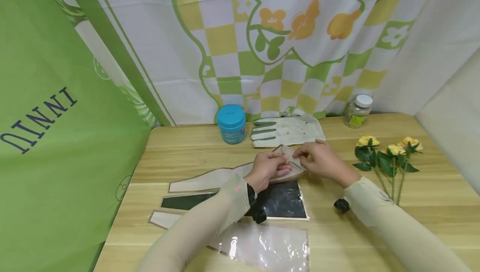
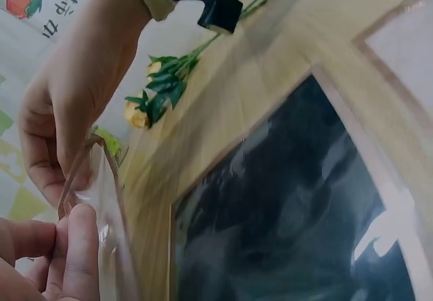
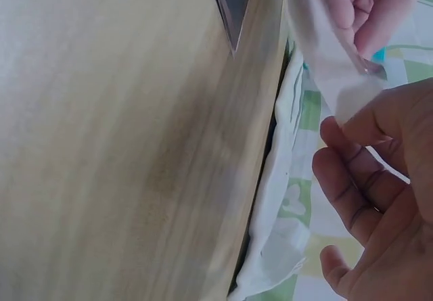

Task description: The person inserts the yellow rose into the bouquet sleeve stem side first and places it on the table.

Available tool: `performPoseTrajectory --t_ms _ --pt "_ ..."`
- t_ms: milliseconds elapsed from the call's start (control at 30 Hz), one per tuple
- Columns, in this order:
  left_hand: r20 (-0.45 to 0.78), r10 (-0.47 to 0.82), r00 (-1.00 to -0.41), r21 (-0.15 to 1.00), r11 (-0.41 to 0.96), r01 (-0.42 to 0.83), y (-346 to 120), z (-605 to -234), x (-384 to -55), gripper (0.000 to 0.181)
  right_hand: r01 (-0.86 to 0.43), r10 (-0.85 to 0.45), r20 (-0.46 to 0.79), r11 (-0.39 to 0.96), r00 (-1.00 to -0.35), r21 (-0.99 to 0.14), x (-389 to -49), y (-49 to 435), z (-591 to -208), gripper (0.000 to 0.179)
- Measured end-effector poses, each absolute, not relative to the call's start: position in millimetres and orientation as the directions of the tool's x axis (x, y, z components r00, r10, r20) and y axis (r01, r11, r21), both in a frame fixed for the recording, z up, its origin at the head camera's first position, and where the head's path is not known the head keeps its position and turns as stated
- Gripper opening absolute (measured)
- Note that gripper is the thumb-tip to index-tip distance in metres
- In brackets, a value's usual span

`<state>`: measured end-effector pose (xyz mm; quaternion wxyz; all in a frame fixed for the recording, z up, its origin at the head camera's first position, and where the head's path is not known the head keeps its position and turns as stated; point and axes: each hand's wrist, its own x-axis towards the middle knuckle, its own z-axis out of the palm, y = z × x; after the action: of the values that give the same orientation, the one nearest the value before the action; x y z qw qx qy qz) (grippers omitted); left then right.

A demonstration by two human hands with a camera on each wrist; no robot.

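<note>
A pale, tapered flower-wrapping sleeve (image 1: 213, 178) with a brown border lies across the table, its wide end raised between both hands. My left hand (image 1: 268, 167) pinches the film near that wide end, thumb against fingers. At the upper corner, my right hand (image 1: 320, 160) pinches the edge between thumb and index finger, as the pale film (image 3: 338, 57) in the right wrist view also shows. The two layers stand slightly apart in the left wrist view. Just below lies a black sleeve (image 1: 283, 202), partly covered by my left forearm. Nearest me is another pale sleeve (image 1: 273, 243), glossy with reflections.
Behind the hands are a white work glove (image 1: 296, 130) and a blue lidded tub (image 1: 231, 125). A white-capped jar (image 1: 358, 111) stands at the back right. Yellow roses (image 1: 393, 159) with green stems lie on the right. A patterned curtain (image 1: 225, 34) hangs along the back edge.
</note>
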<state>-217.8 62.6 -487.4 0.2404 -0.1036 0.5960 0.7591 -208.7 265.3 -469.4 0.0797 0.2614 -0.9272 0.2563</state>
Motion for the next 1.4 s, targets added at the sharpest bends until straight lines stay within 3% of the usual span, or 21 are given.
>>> performPoseTrajectory --t_ms 133,233,400,500,600,800,1033,1400 --pt "-0.456 0.223 -0.861 0.849 -0.182 -0.497 61 -494 -221 0.009 -0.515 -0.443 0.265 0.71 -0.857 -0.48 -205 268 -473 0.016" --pt "-0.47 0.214 -0.856 0.841 -0.187 -0.508 59 -500 -223 0.009 -0.416 -0.369 0.203 0.712 -0.907 -0.566 -195 281 -472 0.017" --pt "-0.453 0.243 -0.858 0.848 -0.18 -0.499 55 -503 -226 0.008 -0.033 -0.119 -0.072 0.705 -0.99 -0.709 -175 340 -456 0.047" --pt "-0.444 0.249 -0.861 0.854 -0.174 -0.491 51 -503 -228 0.008 0.174 -0.044 -0.261 0.636 -0.964 -0.752 -168 384 -450 0.061" --pt "-0.443 0.247 -0.862 0.857 -0.167 -0.488 49 -502 -228 0.007 0.283 -0.014 -0.366 0.609 -0.93 -0.741 -163 419 -450 0.06" --pt "-0.443 0.248 -0.862 0.859 -0.157 -0.487 46 -500 -229 0.009 0.284 0.004 -0.39 0.692 -0.921 -0.664 -155 446 -448 0.045" --pt "-0.442 0.256 -0.859 0.861 -0.147 -0.487 49 -499 -229 0.011 0.291 -0.001 -0.418 0.718 -0.908 -0.633 -154 449 -449 0.043" --pt "-0.433 0.27 -0.86 0.867 -0.138 -0.48 54 -503 -227 0.01 0.148 -0.022 -0.336 0.87 -0.942 -0.47 -158 446 -453 0.037"
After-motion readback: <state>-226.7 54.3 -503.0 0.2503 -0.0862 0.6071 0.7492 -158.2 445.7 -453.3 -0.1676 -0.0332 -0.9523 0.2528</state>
